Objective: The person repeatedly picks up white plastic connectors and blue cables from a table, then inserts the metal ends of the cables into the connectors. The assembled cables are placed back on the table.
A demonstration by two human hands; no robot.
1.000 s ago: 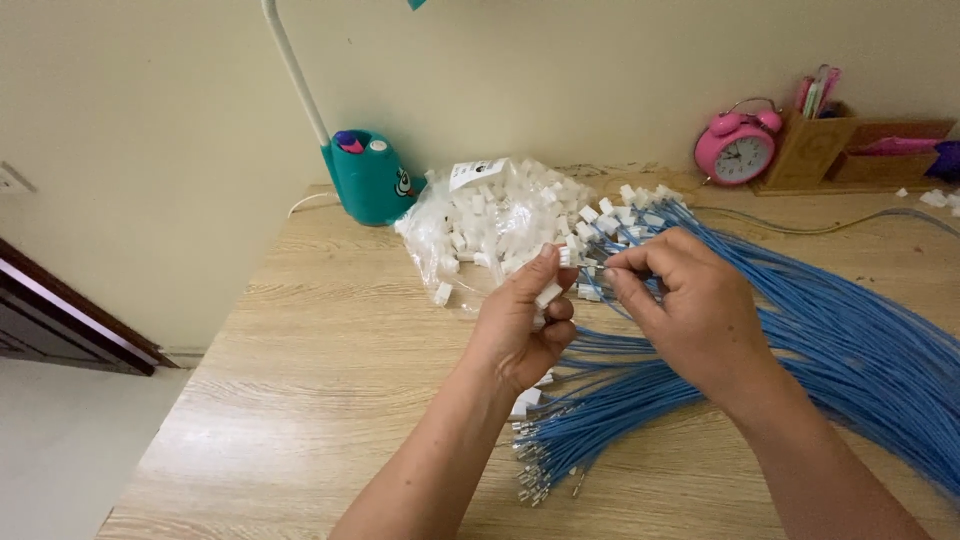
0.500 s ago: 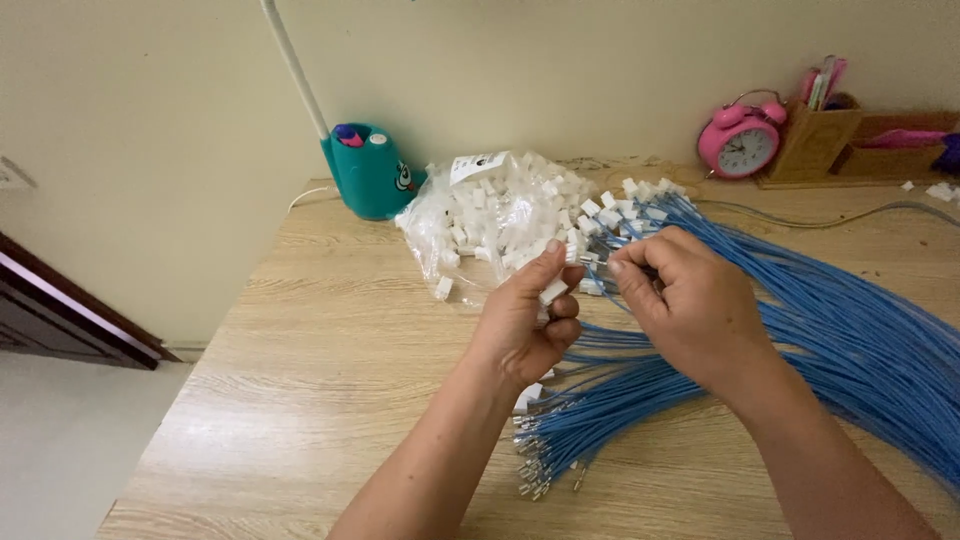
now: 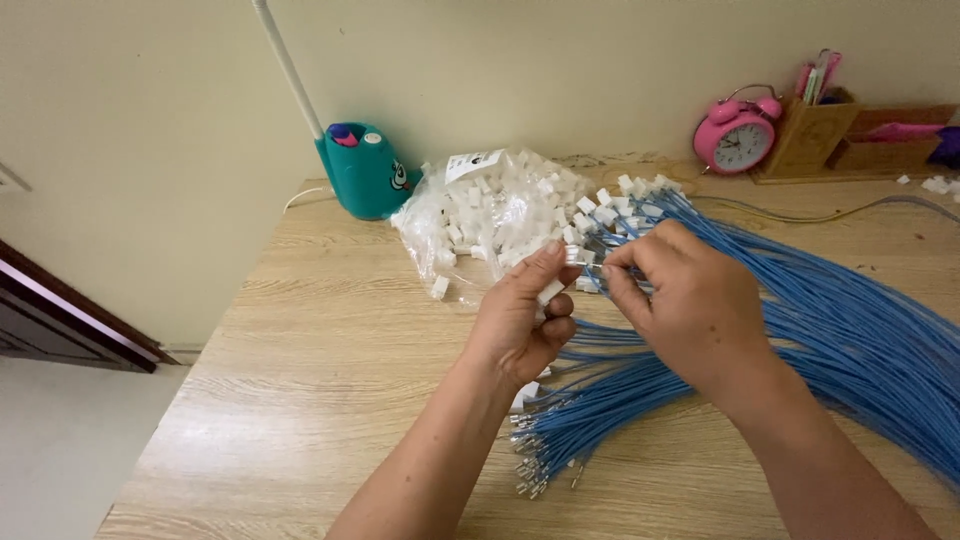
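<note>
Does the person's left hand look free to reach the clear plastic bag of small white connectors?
Probably yes: the left hand is close to the clear plastic bag of white connectors, with bare wooden table between, though its fingers already pinch a small white connector.

Matt wood-grain table (image 3: pixel 330 330); glossy clear plastic bag (image 3: pixel 440 215); white plastic connectors (image 3: pixel 520 205); smooth blue wires (image 3: pixel 860 330).

We look down on a wooden table (image 3: pixel 330 340) set against a wall. At its middle our left hand (image 3: pixel 520 320) and right hand (image 3: pixel 690 305) meet, fingertips touching around a small connector (image 3: pixel 572 254). Behind the hands lies a plastic bag of connectors (image 3: pixel 490 215). Left of the bag, at the wall, stands a lamp base (image 3: pixel 365 172). A bundle of wires (image 3: pixel 850 330) spreads under and right of our hands, loose ends toward us. Far right at the wall sit an alarm clock (image 3: pixel 737 135) and, right of it, a pen holder (image 3: pixel 812 135).
</note>
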